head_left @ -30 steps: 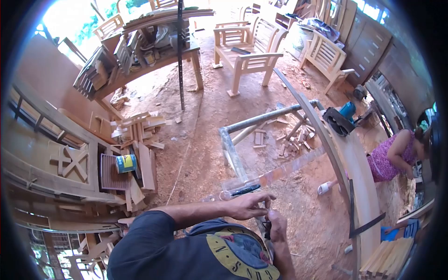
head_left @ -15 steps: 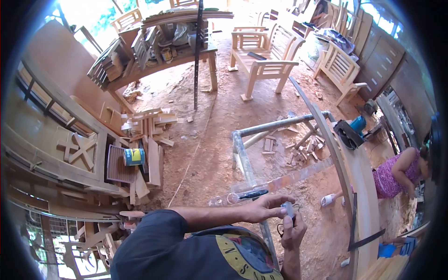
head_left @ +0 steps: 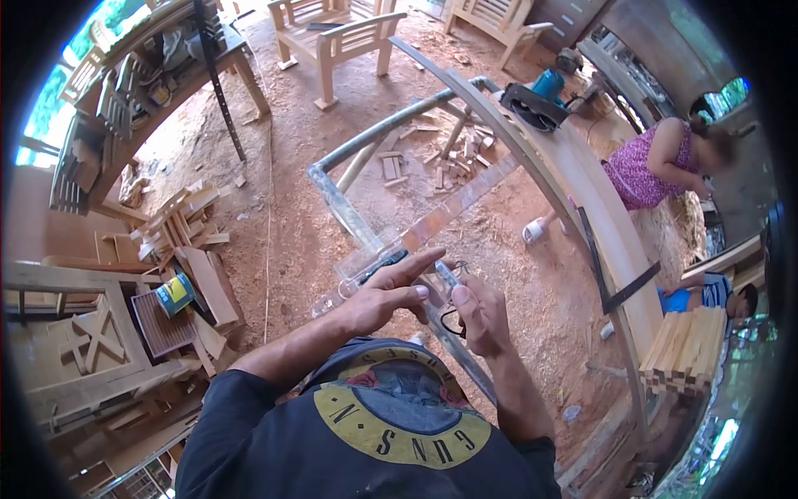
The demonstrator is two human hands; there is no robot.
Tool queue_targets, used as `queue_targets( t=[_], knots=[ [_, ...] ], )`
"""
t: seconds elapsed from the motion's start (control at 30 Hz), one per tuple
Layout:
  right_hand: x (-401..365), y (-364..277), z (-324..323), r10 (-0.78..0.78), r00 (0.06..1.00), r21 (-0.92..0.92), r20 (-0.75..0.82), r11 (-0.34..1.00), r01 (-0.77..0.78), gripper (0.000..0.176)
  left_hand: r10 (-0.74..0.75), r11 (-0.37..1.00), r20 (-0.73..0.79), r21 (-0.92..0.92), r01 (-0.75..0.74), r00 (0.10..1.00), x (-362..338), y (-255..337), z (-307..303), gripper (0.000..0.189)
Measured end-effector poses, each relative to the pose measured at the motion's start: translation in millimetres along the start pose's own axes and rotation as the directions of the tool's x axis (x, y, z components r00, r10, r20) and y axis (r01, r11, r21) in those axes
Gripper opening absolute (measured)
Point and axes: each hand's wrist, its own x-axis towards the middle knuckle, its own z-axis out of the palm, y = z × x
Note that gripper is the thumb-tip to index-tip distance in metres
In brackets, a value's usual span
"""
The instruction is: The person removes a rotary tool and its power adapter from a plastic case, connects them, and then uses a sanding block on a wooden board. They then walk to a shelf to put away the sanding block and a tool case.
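Observation:
My right hand (head_left: pixel 482 316) pinches a small grey device (head_left: pixel 449 273) upright between thumb and fingers; a thin dark cord loops from it. What kind of device it is I cannot make out. Just to the left is my left hand (head_left: pixel 386 298), held apart from the device, index finger and thumb stretched out and nothing visible in it. Beyond the left hand, a dark-handled tool (head_left: pixel 382 264) lies on a narrow board across the metal frame (head_left: pixel 332 195).
A long plank (head_left: pixel 615 233) carries a blue power saw (head_left: pixel 536 104) and a dark metal square (head_left: pixel 636 287). Two other people are at the right, one in a pink top (head_left: pixel 657 162). Stacked sticks (head_left: pixel 686 345), a paint can (head_left: pixel 174 295), wooden benches (head_left: pixel 332 46) and offcuts stand or lie around.
My view has swung right and down. My left hand has come off the device, fingers now stretched out. My right hand still holds it.

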Motion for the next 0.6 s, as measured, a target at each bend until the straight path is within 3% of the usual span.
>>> queue_targets(
  t=[0.07, 0.37, 0.6],
  knots=[
    [-1, 2, 0, 0.054, 0.998, 0.07, 0.042, 0.996, -0.057, 0.054, 0.002, 0.996, -0.002, -0.088, -0.002, 1.0, -1, -3, 1, 0.071],
    [0, 10, -7, 0.274, 0.936, 0.413, 0.22, 0.843, -0.344, 0.065, 0.1, 0.995, -0.033, -0.018, -0.1, 0.994, -3, -9, 0, 0.066],
    [2, 24, 11, 0.353, 0.908, 0.56, 0.226, 0.715, -0.417, 0.062, 0.05, 0.998, -0.189, 0.034, -0.045, 0.981, -4, -6, 4, 0.058]
  ],
)
